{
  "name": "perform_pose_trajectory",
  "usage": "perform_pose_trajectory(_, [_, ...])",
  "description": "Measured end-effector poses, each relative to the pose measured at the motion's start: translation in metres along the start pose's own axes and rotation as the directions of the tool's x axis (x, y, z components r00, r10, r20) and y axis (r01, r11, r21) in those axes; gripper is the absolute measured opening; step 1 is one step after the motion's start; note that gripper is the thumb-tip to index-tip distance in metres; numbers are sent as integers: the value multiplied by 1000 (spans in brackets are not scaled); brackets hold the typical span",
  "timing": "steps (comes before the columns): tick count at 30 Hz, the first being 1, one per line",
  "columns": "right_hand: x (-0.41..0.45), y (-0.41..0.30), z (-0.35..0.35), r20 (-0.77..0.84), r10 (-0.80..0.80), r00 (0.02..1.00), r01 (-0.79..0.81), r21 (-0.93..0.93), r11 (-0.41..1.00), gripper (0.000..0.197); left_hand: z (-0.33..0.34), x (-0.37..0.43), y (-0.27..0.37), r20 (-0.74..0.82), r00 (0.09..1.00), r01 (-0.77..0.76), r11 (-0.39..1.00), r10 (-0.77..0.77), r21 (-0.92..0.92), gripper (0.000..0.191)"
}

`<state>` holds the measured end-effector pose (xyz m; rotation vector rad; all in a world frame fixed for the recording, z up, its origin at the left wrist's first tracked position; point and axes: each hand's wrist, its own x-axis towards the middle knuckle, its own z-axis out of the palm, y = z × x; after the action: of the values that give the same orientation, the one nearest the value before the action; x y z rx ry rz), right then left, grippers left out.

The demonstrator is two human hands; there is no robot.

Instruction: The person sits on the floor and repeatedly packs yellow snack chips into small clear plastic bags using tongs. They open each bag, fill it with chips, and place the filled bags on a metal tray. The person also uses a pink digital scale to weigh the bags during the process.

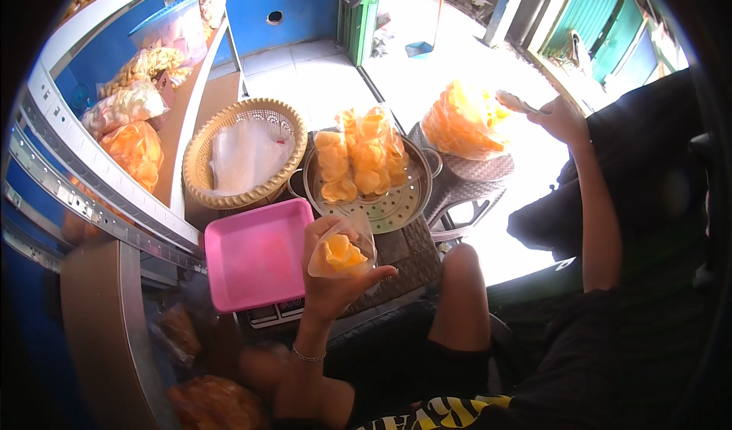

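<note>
My left hand (pixel 334 281) holds a clear plastic bag (pixel 359 237) with its mouth towards me; an orange puffed cracker (pixel 341 254) shows inside. Out to the right, my right hand (pixel 563 121) grips a pale, curved piece (pixel 517 102), perhaps a cracker, washed out by glare. It is beside a large clear bag of orange crackers (pixel 466 124) standing on a woven-pattern plastic stool (pixel 480 168). Beyond my left hand, a round perforated steamer pan (pixel 394 215) bears several filled cracker bags (pixel 369 155). An empty pink plastic tray (pixel 260 253) lies left of that hand.
A tan woven-look plastic basket (pixel 194 187) holds clear plastic bags (pixel 249 155). Beneath the pink tray is a scale (pixel 277 311). A metal shelf rack (pixel 114 170) with bagged snacks (pixel 134 150) borders the left. My bent knee (pixel 463 293) is close to the pan's stand.
</note>
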<state>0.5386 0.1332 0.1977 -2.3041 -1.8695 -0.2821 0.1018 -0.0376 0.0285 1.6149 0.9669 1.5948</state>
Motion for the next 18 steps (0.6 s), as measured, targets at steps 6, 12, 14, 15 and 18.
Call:
perform_pose_trajectory(6, [-9, -17, 0, -62, -52, 997, 33, -278, 960, 59, 0, -4, -1, -7, 998, 55, 996, -56, -69, 61])
perform_pose_trajectory(12, [15, -43, 10, 175, -58, 983, 101, -251, 963, 54, 1, -7, -4, 8, 999, 43, 997, -43, -63, 60])
perform_pose_trajectory(14, [19, -44, 11, 158, -58, 986, 95, -240, 966, 48, 0, -7, -4, -1, 1000, 24, 999, -24, -45, 61])
perform_pose_trajectory(15, [19, -42, 10, 169, -23, 985, 65, -250, 966, 47, -2, -7, -4, -1, 1000, 12, 999, -12, -30, 62])
perform_pose_trajectory(18, [17, -35, 6, 157, 25, 987, 12, -229, 973, 41, -6, -6, -2, 10, 1000, 1, 1000, -1, 15, 66])
